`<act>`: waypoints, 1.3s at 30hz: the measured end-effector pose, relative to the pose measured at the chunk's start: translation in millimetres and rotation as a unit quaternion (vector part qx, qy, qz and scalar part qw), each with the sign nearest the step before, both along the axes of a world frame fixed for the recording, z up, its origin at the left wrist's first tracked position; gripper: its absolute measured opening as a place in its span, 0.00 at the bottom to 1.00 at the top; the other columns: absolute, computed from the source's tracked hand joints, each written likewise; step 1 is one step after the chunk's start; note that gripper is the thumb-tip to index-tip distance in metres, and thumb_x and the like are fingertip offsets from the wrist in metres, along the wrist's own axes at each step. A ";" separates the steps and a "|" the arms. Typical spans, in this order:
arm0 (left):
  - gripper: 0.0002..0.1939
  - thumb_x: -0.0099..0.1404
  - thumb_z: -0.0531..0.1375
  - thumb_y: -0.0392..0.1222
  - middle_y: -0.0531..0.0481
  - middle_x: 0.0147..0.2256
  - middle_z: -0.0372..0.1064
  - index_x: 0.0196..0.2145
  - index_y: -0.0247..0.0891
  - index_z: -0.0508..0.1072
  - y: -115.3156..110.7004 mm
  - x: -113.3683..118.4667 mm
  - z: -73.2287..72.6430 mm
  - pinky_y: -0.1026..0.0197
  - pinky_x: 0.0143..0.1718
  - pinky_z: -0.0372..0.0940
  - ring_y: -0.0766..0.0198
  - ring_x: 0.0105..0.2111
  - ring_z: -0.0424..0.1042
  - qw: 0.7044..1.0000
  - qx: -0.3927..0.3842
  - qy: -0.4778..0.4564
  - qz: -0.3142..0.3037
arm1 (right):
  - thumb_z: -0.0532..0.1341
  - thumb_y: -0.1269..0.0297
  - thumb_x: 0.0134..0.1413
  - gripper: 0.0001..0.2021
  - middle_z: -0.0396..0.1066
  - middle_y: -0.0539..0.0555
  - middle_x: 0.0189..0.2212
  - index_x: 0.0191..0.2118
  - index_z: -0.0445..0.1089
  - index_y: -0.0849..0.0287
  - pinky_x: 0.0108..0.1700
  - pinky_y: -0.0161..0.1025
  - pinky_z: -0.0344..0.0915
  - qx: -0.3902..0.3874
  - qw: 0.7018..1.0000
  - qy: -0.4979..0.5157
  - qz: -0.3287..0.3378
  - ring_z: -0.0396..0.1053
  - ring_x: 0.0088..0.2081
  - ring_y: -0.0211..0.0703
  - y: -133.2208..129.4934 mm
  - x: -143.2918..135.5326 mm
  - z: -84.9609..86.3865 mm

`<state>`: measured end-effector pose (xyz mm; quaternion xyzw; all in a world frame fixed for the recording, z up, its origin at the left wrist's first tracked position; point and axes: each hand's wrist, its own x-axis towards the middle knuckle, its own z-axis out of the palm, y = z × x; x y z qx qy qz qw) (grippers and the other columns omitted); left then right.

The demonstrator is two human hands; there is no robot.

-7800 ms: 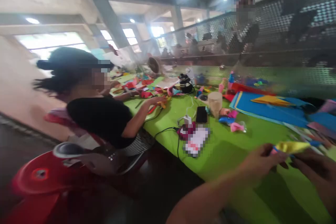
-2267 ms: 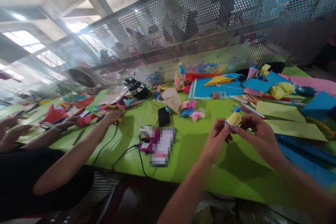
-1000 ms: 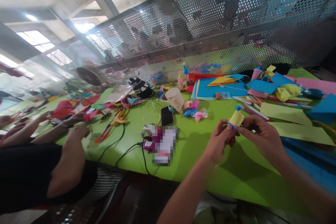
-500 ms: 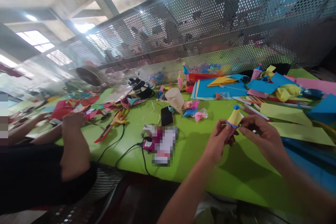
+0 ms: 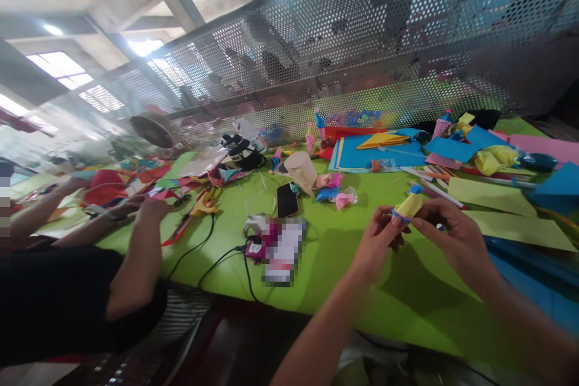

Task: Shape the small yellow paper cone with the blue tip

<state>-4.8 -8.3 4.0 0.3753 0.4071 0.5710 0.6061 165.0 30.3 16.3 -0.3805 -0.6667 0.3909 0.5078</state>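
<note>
My left hand [image 5: 380, 234] pinches a small yellow cone [image 5: 408, 205] that looks like modelling clay. It has a blue ball at its tip and a blue and pink band round its base. The cone leans right; its lower end is hidden in my left fingers. Close against its right side is my right hand [image 5: 452, 235], thumb and forefinger curled together; what they hold, if anything, I cannot make out. A tiny white bit [image 5: 440, 227] shows by my right fingers.
Yellow paper sheets [image 5: 493, 196] and coloured pens lie to the right. A dark phone [image 5: 287, 200], small clay packets [image 5: 344, 200] and a beige cup-like object [image 5: 301, 170] stand left of my hands. Further left, a co-worker's arm [image 5: 136, 259] reaches over red paper.
The yellow cone has tipped from upright towards my right hand, which now sits closer against it. The co-worker's arms have shifted over the papers.
</note>
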 end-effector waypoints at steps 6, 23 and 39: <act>0.29 0.61 0.72 0.65 0.54 0.35 0.70 0.46 0.42 0.70 -1.6 0.8 4.0 0.65 0.29 0.60 0.70 0.28 0.66 1.000 0.001 0.020 0.010 | 0.72 0.51 0.59 0.12 0.73 0.52 0.34 0.38 0.75 0.51 0.33 0.43 0.67 0.038 0.998 -0.034 -0.032 0.70 0.33 0.45 -2.0 -2.7 2.5; 0.25 0.67 0.68 0.62 0.52 0.38 0.69 0.48 0.41 0.69 -1.5 3.3 3.8 0.63 0.33 0.66 0.66 0.33 0.68 0.997 0.038 0.068 0.015 | 0.71 0.49 0.61 0.14 0.73 0.52 0.33 0.38 0.75 0.53 0.33 0.43 0.64 0.058 0.993 -0.076 -0.063 0.67 0.31 0.44 -3.5 -1.6 3.2; 0.16 0.68 0.70 0.49 0.45 0.44 0.73 0.45 0.39 0.72 -3.8 9.0 8.3 0.58 0.48 0.67 0.60 0.45 0.72 0.982 0.104 0.123 0.098 | 0.71 0.44 0.58 0.16 0.76 0.52 0.31 0.41 0.79 0.51 0.30 0.45 0.65 -0.024 0.995 -0.066 -0.075 0.68 0.29 0.46 0.5 -1.7 -4.3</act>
